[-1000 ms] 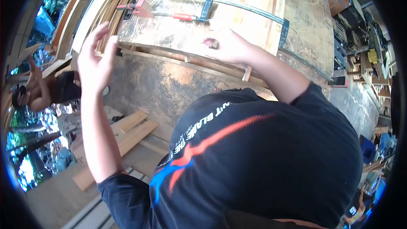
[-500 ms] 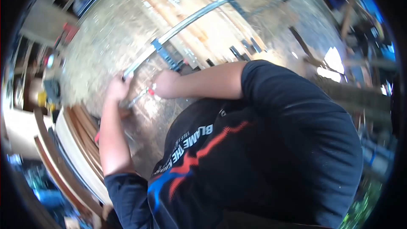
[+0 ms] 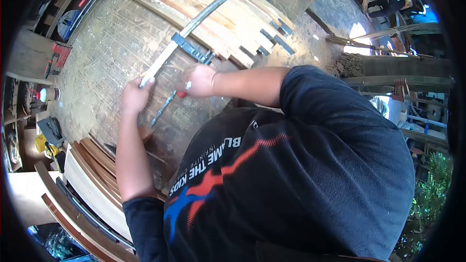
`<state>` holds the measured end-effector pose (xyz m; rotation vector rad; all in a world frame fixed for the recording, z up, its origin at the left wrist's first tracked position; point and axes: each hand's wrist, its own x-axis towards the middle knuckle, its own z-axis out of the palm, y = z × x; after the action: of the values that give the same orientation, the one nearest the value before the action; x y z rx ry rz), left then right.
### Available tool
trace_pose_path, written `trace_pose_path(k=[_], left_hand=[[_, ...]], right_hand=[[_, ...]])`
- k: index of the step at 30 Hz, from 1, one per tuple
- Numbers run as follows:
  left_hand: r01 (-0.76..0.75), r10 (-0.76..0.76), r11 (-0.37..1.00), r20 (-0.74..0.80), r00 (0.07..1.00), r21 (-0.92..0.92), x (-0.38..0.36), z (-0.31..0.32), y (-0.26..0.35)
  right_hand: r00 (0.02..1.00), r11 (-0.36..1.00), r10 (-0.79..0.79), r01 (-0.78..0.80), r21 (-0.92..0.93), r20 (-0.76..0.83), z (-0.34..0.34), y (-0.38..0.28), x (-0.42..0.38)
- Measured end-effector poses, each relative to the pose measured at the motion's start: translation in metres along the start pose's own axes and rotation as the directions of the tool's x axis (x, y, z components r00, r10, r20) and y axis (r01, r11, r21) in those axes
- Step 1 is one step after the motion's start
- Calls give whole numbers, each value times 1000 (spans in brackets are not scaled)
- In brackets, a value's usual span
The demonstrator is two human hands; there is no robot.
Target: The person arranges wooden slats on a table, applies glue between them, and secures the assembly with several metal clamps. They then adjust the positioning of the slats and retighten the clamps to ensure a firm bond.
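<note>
My left hand (image 3: 135,98) is closed around the lower end of a long metal clamp bar (image 3: 162,63). The bar slants up across light wooden strips (image 3: 228,17), and its dark sliding jaw (image 3: 191,48) sits near their front edge. To the right, my right hand (image 3: 198,80) is closed on the red end (image 3: 181,94) of a thin metal rod (image 3: 162,109). The rod points down and left over the worn tabletop (image 3: 116,48), between my arms. My fingers partly hide the red end.
Curved wooden strips (image 3: 97,165) lie at lower left. A red tool (image 3: 59,57), a bottle (image 3: 48,94) and a yellow-and-black tool (image 3: 46,145) are along the left. Another person (image 3: 395,2) is at upper right, beyond some timbers (image 3: 403,68).
My right hand has moved slightly up and right with the red-ended rod, whose tip is now farther from my left hand. The view has shifted and is sharper. My left hand stays on the bar.
</note>
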<state>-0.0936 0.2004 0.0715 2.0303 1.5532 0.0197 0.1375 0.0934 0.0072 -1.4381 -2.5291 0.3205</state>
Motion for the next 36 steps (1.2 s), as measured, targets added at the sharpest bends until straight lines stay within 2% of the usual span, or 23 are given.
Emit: trace_pose_path(k=[3, 4, 5, 7, 8, 11, 14, 17, 20, 23, 26, 28, 30, 33, 36], left_hand=[[27, -27, 1000, 15, 1000, 11, -8, -7, 11], [30, -30, 999, 12, 999, 14, -8, -6, 11], [30, -30, 999, 7, 1000, 13, -6, -6, 11], [12, -12, 1000, -6, 1000, -6, -2, -1, 4], [2, -3, 1000, -12, 1000, -17, 1, 0, 1], [-2, 1, 1000, -46, 999, -13, 1, 2, 0], [49, -49, 999, 2, 999, -14, 1, -3, 5], [48, -48, 999, 14, 999, -13, 1, -5, 6], [29, -29, 999, -1, 1000, -39, -4, -7, 10], [48, -48, 998, 15, 999, -38, -4, -8, 9], [71, -69, 996, 34, 997, -51, -3, -7, 8], [56, -55, 997, 24, 998, -45, 2, -4, 1], [51, -51, 998, 26, 998, -29, 2, -2, -1], [46, -46, 999, 14, 999, -14, 4, -3, -1], [48, -48, 998, 18, 999, -38, 1, -3, -1]], right_hand=[[999, 1000, -2, 3, 22, -35, -12, -7, -4], [964, 988, 132, -148, 50, 232, -43, -21, 2], [920, 996, 91, -93, -13, 380, -64, -24, 12], [757, 994, 35, 42, -102, 652, -84, -22, 45], [658, 1000, -14, 20, 2, 753, -60, -11, 65], [286, 932, -32, -339, 132, 958, -30, 4, 90], [490, 989, 24, -136, 50, 872, -58, -14, 72], [783, 998, 69, -61, -34, 618, -65, -24, 44], [885, 979, 199, -201, -42, 421, -44, -25, 25], [957, 990, 144, -136, -48, 253, -27, -22, 16], [900, 993, 96, -60, -98, 424, -56, -27, 25], [793, 995, 31, -81, 55, 609, -57, -17, 47], [640, 973, -7, -173, 153, 769, -49, -11, 77], [352, 932, 32, -349, 100, 935, -45, -13, 84], [598, 990, -13, -108, 96, 802, -14, -8, 74]])
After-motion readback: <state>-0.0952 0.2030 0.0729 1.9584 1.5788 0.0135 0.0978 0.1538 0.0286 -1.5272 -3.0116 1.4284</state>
